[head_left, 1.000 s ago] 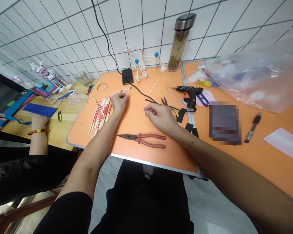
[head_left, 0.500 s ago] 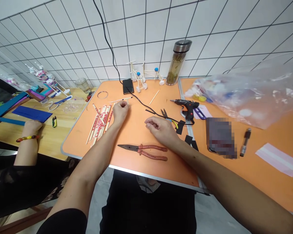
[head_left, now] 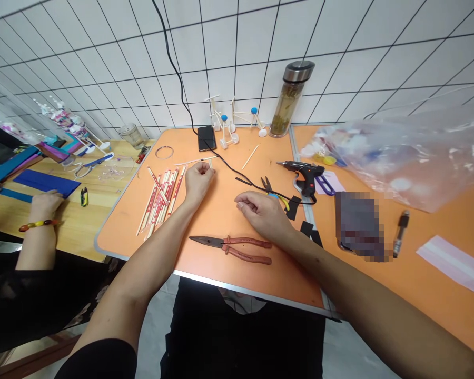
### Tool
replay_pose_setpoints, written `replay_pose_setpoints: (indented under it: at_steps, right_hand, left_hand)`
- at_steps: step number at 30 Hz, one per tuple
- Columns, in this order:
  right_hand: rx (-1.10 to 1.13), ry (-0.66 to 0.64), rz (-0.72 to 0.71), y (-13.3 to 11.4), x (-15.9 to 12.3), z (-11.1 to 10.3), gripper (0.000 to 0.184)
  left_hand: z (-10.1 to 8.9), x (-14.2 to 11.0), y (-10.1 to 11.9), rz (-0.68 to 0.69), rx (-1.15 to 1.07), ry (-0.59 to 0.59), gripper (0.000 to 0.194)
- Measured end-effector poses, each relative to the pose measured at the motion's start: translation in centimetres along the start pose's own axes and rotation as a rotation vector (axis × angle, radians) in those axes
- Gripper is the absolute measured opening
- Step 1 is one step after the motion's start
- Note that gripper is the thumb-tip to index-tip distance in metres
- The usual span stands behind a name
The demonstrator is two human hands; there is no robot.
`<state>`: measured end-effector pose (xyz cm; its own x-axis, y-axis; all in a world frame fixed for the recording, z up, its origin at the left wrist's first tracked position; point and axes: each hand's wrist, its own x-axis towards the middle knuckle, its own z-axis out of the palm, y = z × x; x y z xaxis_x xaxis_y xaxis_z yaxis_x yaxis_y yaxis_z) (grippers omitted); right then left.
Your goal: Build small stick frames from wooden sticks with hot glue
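Observation:
My left hand (head_left: 199,184) is closed in a pinch above the orange table, right of a bundle of red-and-white wrapped sticks (head_left: 164,197). A small pale piece shows by its fingertips, too small to name. Just beyond lies a thin stick with dark marks (head_left: 199,160). My right hand (head_left: 263,210) rests on the table with its fingers curled together; what they hold, if anything, is hidden. Between my forearms lie red-handled long-nose pliers (head_left: 231,247). Smaller pliers with yellow and blue handles (head_left: 274,193) are partly behind my right hand.
A black cable (head_left: 229,166) crosses the table near a phone (head_left: 206,139). Stick models with blue balls (head_left: 224,118) and a tea bottle (head_left: 288,100) stand by the wall. At right are a glue gun (head_left: 302,173) and a plastic bag (head_left: 411,158). A co-worker's hand (head_left: 45,202) is at left.
My left hand has shifted very slightly to the right, its fingers still closed. My right hand stays nearly in place. The whole view has moved a little.

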<state>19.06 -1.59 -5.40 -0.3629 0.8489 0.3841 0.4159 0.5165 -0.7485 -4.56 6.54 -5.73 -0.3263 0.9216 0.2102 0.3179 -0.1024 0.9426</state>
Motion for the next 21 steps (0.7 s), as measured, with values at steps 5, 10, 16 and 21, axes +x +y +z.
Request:
replay_pose_setpoints:
  at_steps: [5, 10, 16, 21]
  right_hand:
    - [-0.013, -0.001, -0.003, 0.1, -0.1, -0.1, 0.015]
    - [-0.010, -0.005, 0.009, -0.2, -0.1, -0.2, 0.015]
    - [0.027, 0.045, 0.040, -0.8, 0.1, -0.9, 0.015]
    - [0.220, 0.107, 0.214, -0.9, 0.5, -1.6, 0.016]
  left_hand:
    - [0.5, -1.2, 0.9, 0.034, -0.075, -0.054, 0.006]
    - [1.1, -3.1, 2.4, 0.028, -0.136, -0.127, 0.006]
    - [1.6, -5.1, 3.7, -0.006, -0.264, -0.203, 0.008]
    - [1.7, -6.2, 4.7, -0.038, -0.286, -0.261, 0.011]
